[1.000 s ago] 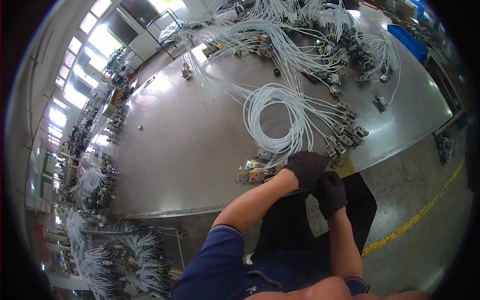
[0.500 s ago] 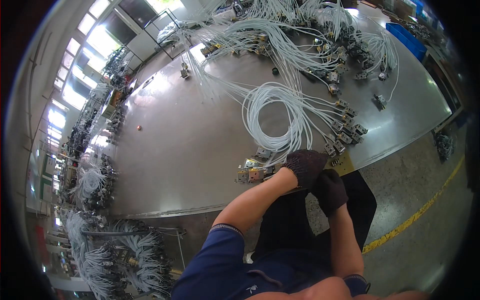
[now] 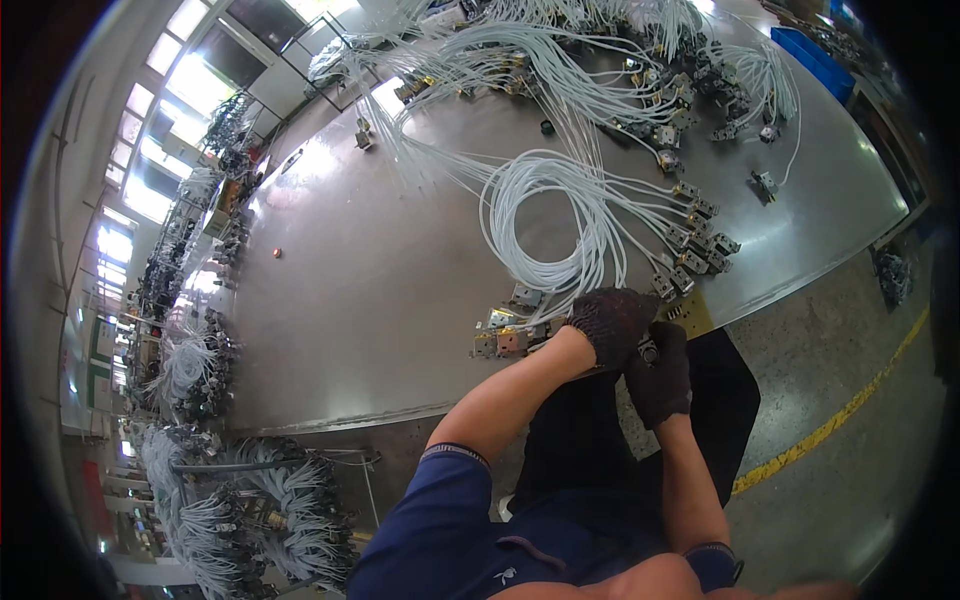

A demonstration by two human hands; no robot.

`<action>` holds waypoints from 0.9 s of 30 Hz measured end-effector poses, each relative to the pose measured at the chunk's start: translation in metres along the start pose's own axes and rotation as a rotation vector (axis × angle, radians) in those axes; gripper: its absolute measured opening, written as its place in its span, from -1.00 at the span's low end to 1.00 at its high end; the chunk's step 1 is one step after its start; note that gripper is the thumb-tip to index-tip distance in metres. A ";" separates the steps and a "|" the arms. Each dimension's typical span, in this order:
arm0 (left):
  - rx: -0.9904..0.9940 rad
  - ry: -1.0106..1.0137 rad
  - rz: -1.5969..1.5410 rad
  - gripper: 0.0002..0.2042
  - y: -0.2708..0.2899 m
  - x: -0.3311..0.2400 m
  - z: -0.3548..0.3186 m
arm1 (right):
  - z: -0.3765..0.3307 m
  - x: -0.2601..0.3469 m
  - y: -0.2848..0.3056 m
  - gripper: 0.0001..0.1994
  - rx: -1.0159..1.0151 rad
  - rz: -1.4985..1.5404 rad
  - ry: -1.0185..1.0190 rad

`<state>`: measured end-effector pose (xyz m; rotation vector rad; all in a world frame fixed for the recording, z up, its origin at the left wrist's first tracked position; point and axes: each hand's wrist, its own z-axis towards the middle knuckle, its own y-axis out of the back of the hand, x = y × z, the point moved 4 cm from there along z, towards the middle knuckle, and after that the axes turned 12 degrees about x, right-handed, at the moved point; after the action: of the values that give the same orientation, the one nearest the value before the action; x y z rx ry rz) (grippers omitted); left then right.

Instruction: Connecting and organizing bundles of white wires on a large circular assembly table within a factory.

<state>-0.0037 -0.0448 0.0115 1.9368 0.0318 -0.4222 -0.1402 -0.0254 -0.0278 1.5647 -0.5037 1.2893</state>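
Both my hands wear dark knit gloves and meet at the table's front edge. My left hand (image 3: 613, 322) is closed, lying at the lower end of a coil of white cable (image 3: 515, 235); its fingertips are hidden. Just right of it, my right hand (image 3: 660, 380) is closed around a small dark metallic piece (image 3: 648, 351), too small to name. Metal connector pieces (image 3: 510, 342) on cable ends lie left of my left hand. Several more metal ends (image 3: 692, 262) fan out beyond my right hand, beside a yellowish plate (image 3: 690, 316) at the edge.
The steel table (image 3: 350, 270) carries heaps of white cables (image 3: 560, 60) at its far side. A blue bin (image 3: 812, 62) stands far right. A small orange-brown piece (image 3: 277, 253) lies at left. Racks hung with cable bundles (image 3: 290, 510) stand on the left.
My right hand has turned slightly, bringing the small dark metallic piece into sight. My left hand stays by the coil, and the whole view has shifted a little.
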 end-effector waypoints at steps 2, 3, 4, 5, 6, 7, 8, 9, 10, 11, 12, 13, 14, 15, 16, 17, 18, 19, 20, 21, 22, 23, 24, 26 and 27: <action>-0.003 0.015 -0.021 -0.66 0.000 0.001 0.001 | 0.000 0.002 0.000 -0.70 -0.017 -0.083 0.044; -0.024 0.001 -0.014 -0.67 0.000 0.001 0.000 | 0.000 0.004 -0.001 -0.69 -0.027 -0.164 0.106; -0.037 -0.010 -0.002 -0.68 -0.001 0.001 -0.001 | -0.001 0.002 -0.001 -0.69 -0.020 -0.162 0.083; -0.030 -0.019 -0.013 -0.68 -0.001 0.002 -0.001 | 0.000 0.003 -0.003 -0.72 0.002 -0.234 0.144; -0.046 -0.024 0.005 -0.68 -0.001 0.002 -0.001 | -0.001 0.005 -0.005 -0.74 0.022 -0.306 0.204; -0.066 -0.029 0.026 -0.68 0.000 0.002 -0.002 | 0.000 0.003 -0.005 -0.74 0.033 -0.303 0.189; -0.056 -0.032 0.021 -0.68 0.000 0.002 -0.002 | -0.001 0.006 -0.003 -0.77 0.013 -0.365 0.251; -0.062 -0.022 0.024 -0.68 0.001 0.001 -0.002 | -0.001 0.009 -0.001 -0.80 -0.007 -0.421 0.316; -0.065 -0.012 0.029 -0.67 0.002 0.001 -0.002 | 0.000 0.009 0.001 -0.80 -0.004 -0.427 0.304; -0.066 -0.017 0.026 -0.67 0.004 0.000 -0.002 | 0.003 0.002 0.004 -0.81 0.049 -0.219 0.108; -0.042 -0.017 0.021 -0.66 0.004 0.000 -0.002 | 0.005 -0.007 0.006 -0.80 0.099 -0.010 -0.087; -0.026 -0.019 0.015 -0.65 0.004 -0.001 -0.001 | 0.007 -0.006 0.010 -0.80 0.096 -0.010 -0.092; -0.013 -0.021 0.018 -0.65 0.004 -0.001 -0.001 | 0.009 -0.010 0.011 -0.77 0.178 0.236 -0.176; 0.003 -0.013 0.007 -0.62 0.004 0.000 -0.001 | 0.010 -0.012 0.010 -0.74 0.253 0.492 -0.248; 0.008 -0.008 -0.002 -0.59 0.003 0.000 0.000 | 0.012 -0.011 0.010 -0.74 0.257 0.485 -0.261; 0.025 -0.004 -0.007 -0.59 0.002 0.001 0.000 | 0.012 -0.012 0.010 -0.72 0.262 0.583 -0.289; 0.011 -0.009 -0.012 -0.56 0.002 0.001 0.000 | 0.012 -0.013 0.009 -0.70 0.271 0.682 -0.328; 0.008 -0.009 -0.016 -0.53 0.001 0.002 0.001 | 0.012 -0.013 0.009 -0.70 0.262 0.687 -0.320; 0.005 -0.016 -0.014 -0.53 0.001 0.001 0.001 | 0.012 -0.013 0.010 -0.69 0.259 0.700 -0.321; 0.004 -0.006 -0.008 -0.51 0.002 0.002 0.001 | 0.011 -0.014 0.009 -0.68 0.266 0.710 -0.352; 0.017 0.010 -0.003 -0.49 0.002 0.002 0.001 | 0.012 -0.014 0.011 -0.68 0.252 0.719 -0.329; 0.011 -0.003 0.002 -0.49 0.003 0.000 0.001 | 0.012 -0.015 0.012 -0.68 0.272 0.698 -0.336; 0.038 0.004 0.010 -0.48 0.004 0.000 0.002 | 0.013 -0.015 0.012 -0.67 0.276 0.678 -0.344; 0.070 0.008 0.020 -0.47 0.006 -0.003 0.003 | 0.013 -0.015 0.012 -0.68 0.288 0.730 -0.366; 0.090 0.044 0.012 -0.50 0.007 -0.004 0.002 | 0.014 -0.016 0.011 -0.68 0.293 0.779 -0.392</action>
<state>-0.0062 -0.0490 0.0177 2.0339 0.0304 -0.3784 -0.1483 -0.0461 -0.0361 1.9712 -1.3151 1.6791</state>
